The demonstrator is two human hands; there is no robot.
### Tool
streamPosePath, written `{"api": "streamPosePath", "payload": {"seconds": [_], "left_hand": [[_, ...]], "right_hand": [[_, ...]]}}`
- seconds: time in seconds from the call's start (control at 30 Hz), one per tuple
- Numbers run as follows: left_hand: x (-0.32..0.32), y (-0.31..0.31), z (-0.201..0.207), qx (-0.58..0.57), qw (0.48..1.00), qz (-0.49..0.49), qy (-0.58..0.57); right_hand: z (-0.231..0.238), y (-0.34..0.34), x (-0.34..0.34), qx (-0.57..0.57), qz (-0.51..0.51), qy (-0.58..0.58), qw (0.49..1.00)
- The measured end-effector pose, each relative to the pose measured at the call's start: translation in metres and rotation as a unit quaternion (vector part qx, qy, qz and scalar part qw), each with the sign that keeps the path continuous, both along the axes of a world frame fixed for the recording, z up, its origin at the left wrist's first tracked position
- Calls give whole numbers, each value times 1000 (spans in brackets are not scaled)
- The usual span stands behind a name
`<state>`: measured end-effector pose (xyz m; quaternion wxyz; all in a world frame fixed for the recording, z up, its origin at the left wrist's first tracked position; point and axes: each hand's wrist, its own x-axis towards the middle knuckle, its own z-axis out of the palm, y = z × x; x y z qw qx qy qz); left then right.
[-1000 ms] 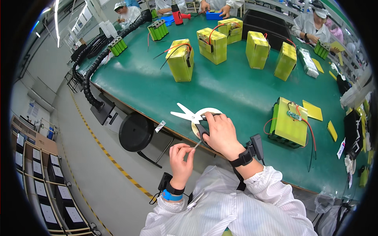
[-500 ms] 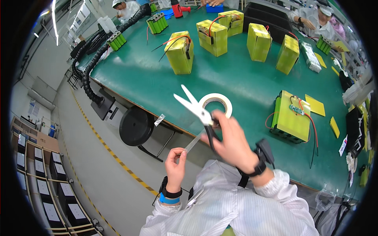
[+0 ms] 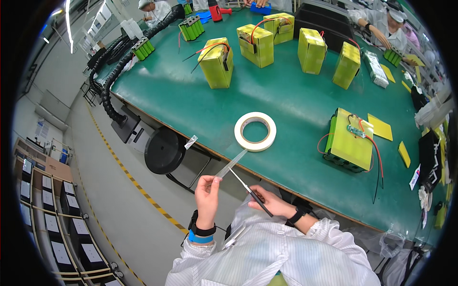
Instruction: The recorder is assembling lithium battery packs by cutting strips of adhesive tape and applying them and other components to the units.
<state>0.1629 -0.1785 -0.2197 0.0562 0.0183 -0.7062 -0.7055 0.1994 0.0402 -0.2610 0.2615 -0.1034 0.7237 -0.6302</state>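
Note:
My left hand point(image 3: 206, 193) pinches the free end of a clear tape strip point(image 3: 234, 162) between thumb and fingers, just off the table's front edge. The strip runs taut to a white tape roll point(image 3: 255, 147) lying flat on the green table. In my right hand point(image 3: 276, 202) is a pair of scissors point(image 3: 259, 200) with black handles, seen nearly edge-on. Their blade tips reach the strip close to my left fingertips; whether the blades straddle it I cannot tell. The right fingers are partly hidden around the handles.
Several yellow-wrapped battery packs point(image 3: 217, 66) stand across the far table. A pack with a circuit board point(image 3: 350, 143) lies at right beside yellow sheets point(image 3: 380, 127). A black stool point(image 3: 164, 151) is at the left edge. Co-workers point(image 3: 386, 31) sit at the far side.
My right hand has come down and back from over the roll, swinging the scissors from wide apart above the table to the strip by my left hand. The left hand keeps its pinch.

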Motion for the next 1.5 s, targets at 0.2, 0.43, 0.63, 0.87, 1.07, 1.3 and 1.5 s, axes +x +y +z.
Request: {"api": "streamPosePath", "payload": {"seconds": [0.2,0.43,0.63,0.87,1.07,1.3,1.5], "left_hand": [[-1,-1,2,-4,1000,-6,-29],[-1,-1,0,-1,1000,0,-13],[-1,0,0,-13,1000,5,-8],[-4,-4,-9,-81,996,31,12],[-19,-26,6,-36,996,69,40],[-127,-73,18,54,983,174,-19],[-173,-71,-9,126,968,196,-98]], "right_hand": [[-2,-17,-22,-67,-15,26,997],[0,-19,-26,-97,-14,26,995],[0,-19,-23,-87,-47,12,995],[0,-20,-22,-79,-79,-38,993],[-9,-10,-24,-50,-56,-5,997],[13,2,-25,65,-21,105,992],[0,-1,-20,14,-70,162,984]]}}
